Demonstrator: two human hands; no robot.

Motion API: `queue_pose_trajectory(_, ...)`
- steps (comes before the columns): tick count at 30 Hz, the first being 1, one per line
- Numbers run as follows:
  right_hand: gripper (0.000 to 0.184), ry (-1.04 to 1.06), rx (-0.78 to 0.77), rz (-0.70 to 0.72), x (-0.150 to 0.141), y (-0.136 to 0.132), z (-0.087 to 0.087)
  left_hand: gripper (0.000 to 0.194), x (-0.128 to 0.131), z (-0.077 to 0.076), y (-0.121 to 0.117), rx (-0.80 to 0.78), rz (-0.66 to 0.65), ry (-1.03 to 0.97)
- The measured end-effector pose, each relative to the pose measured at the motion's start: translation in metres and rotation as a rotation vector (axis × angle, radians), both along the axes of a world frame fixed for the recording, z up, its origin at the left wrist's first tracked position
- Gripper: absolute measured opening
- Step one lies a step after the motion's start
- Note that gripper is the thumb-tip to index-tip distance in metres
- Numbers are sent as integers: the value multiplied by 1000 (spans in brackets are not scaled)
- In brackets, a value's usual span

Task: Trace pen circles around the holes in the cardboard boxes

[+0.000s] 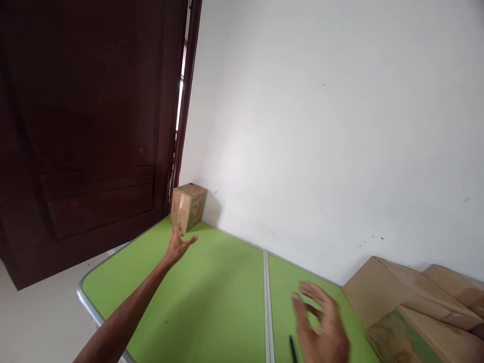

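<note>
My left hand point(180, 245) reaches over the far left part of the green table point(212, 282), fingers apart and holding nothing. Just beyond its fingertips stands a small taped cardboard box point(188, 206), upright at the table's back corner by the wall. Whether the fingers touch the box I cannot tell. My right hand point(321, 325) hovers over the right side of the table, slightly blurred, with thumb and fingers curved apart around nothing. Beside it lies a dark pen point(293, 349), partly cut off by the lower edge of the view.
Several larger cardboard boxes point(408, 292) crowd the right end of the table. A white wall point(321, 126) runs along the back edge. At the left is a dark brown door point(86, 111). A metal seam point(267, 302) divides the tabletop.
</note>
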State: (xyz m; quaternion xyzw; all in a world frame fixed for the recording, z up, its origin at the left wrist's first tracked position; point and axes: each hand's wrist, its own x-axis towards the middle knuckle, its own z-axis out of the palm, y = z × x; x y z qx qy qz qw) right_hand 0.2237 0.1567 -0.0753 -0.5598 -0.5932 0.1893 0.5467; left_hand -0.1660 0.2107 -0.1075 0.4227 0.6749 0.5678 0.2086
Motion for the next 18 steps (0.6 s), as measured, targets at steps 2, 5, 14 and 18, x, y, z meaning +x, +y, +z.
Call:
queue_pose_trajectory(2,80,-8,-91,150,-40,26,-7,135,-25,7,35,-4,151,45)
queue_pose_trajectory(5,78,-61,-150,301,-85,60,-22,160,-58,16,83,-23,269,94)
queue_pose_trajectory(14,64,-92,-190,607,-176,137,-53,179,-106,7,168,-63,242,259)
queue_pose_trajectory(18,63,12,-232,662,-228,196,-56,171,-109,1,162,-55,198,285)
